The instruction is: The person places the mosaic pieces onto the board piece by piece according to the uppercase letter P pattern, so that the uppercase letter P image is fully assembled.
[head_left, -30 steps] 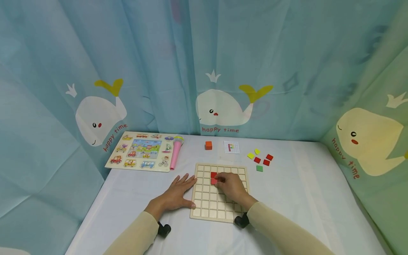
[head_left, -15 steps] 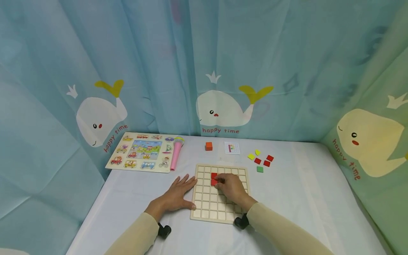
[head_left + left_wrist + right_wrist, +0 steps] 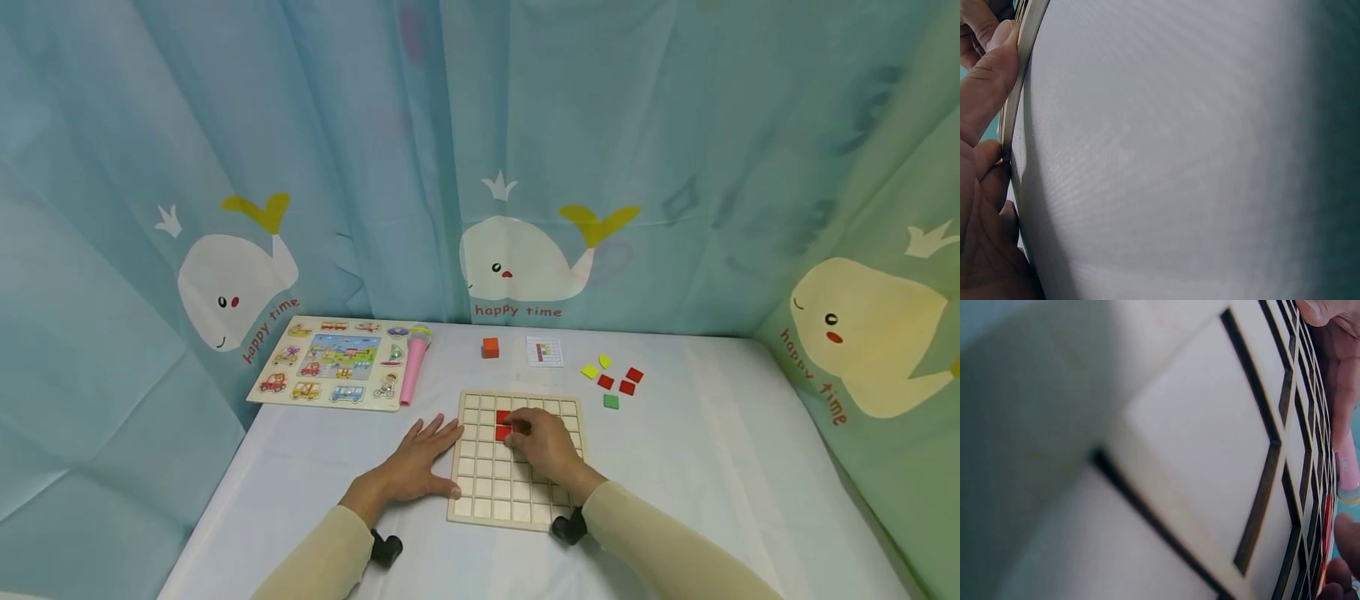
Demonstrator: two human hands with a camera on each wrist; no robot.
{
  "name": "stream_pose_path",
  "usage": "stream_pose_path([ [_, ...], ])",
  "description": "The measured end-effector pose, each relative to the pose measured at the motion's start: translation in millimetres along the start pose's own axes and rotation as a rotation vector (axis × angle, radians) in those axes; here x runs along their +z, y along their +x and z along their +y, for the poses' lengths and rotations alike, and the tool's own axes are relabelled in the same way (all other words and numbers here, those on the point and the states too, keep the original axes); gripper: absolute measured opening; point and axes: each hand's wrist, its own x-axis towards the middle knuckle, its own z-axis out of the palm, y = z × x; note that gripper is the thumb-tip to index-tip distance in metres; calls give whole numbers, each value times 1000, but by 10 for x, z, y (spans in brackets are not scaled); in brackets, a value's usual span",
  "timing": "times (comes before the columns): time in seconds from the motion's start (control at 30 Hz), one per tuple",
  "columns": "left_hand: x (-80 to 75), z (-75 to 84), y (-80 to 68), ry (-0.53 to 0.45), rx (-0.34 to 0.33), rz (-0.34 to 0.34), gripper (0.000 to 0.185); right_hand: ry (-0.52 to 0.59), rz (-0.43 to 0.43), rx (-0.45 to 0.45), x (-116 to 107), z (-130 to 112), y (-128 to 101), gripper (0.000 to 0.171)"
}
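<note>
A wooden grid board [image 3: 487, 492] lies on the white table, and its cells fill the right wrist view [image 3: 1210, 437]. Two red tiles sit in its upper cells, one [image 3: 502, 416] above the other [image 3: 500, 433]. My right hand [image 3: 543, 442] rests on the board, its curled fingertips [image 3: 1350, 528] pinching the lower red tile [image 3: 1327, 519]. My left hand [image 3: 416, 462] lies flat on the cloth beside the board. Its thumb [image 3: 988, 81] presses against the board's left edge [image 3: 1022, 62].
Loose tiles lie behind the board on the right: yellow [image 3: 590, 371], red [image 3: 634, 375], green [image 3: 611, 402]. An orange cube [image 3: 491, 347] and a pattern card [image 3: 544, 351] sit further back. At the back left are a pink toy microphone [image 3: 411, 367] and a picture puzzle [image 3: 337, 360]. Curtains enclose the table.
Both hands stay in place. The right fingers keep working at the lower red tile. The head view has shifted slightly.
</note>
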Motion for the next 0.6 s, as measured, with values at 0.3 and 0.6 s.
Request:
stream_pose_path([
  [0.3,8,-10,10,6,3,11,103,74,44,18,-7,24,20,25],
  [0.6,30,-9,3,-11,-9,-1,104,144,94,65,-369,35,78,28],
])
